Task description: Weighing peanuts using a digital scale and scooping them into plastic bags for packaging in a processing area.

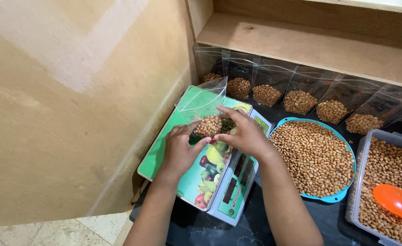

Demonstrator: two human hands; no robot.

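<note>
The left hand (179, 150) and the right hand (244, 134) both pinch a small clear bag (204, 109) of peanuts with closed fingers, just above the green scale (196, 182) at the desk's left edge. Farther back, filled bags (267, 89) lean in a row under the shelf (310, 45)

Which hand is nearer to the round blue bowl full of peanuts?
Right. The right hand is just left of the round blue bowl, holding the small clear plastic bag of peanuts; the left hand holds the bag's far side.
</note>
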